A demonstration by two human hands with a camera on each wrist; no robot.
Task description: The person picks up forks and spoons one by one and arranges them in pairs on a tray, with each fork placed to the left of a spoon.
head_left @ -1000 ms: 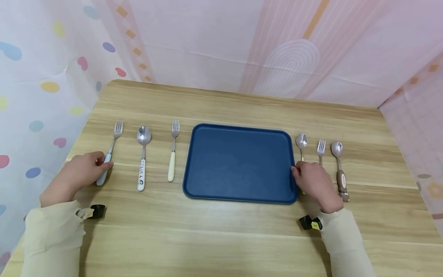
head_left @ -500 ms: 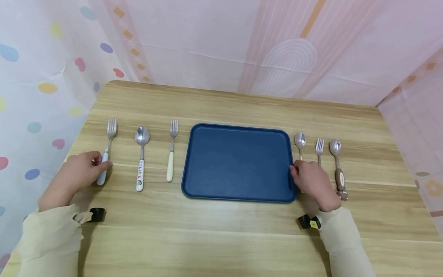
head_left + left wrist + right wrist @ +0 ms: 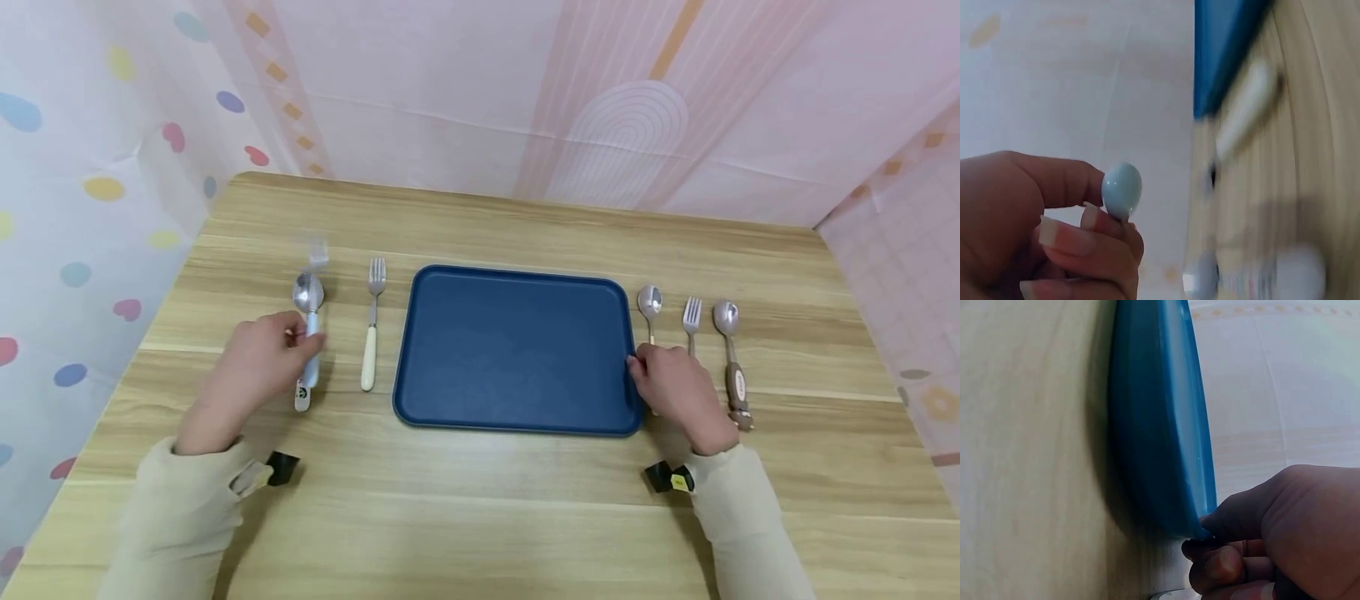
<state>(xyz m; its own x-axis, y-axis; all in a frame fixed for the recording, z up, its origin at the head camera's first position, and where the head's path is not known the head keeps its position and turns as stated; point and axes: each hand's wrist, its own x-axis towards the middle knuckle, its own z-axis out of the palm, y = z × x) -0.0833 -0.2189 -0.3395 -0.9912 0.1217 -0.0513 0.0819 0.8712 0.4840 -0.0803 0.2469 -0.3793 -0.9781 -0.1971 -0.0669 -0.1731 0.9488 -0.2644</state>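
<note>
My left hand (image 3: pixel 258 358) pinches the light-blue handle of a fork (image 3: pixel 312 367), raised over the table; its tines are motion-blurred. The left wrist view shows the rounded handle end (image 3: pixel 1122 189) between thumb and fingers. Below it lies a spoon (image 3: pixel 307 292) with a white printed handle, partly covered by the fork. My right hand (image 3: pixel 681 396) pinches the right rim of a dark blue rectangular tray (image 3: pixel 517 350), thumb on the edge in the right wrist view. That hand partly hides a small spoon (image 3: pixel 650 302) and a fork (image 3: pixel 692 315) beyond it.
A cream-handled fork (image 3: pixel 369 358) lies just left of the tray. At the far right is a spoon with a brown handle (image 3: pixel 738 385). Everything lies on a wood-grain table (image 3: pixel 465 508), with a patterned cloth (image 3: pixel 450 108) hanging behind and at the sides.
My left hand has lifted the blue-handled fork and carried it rightward from the far left to above the printed spoon. My right hand stays on the tray's rim.
</note>
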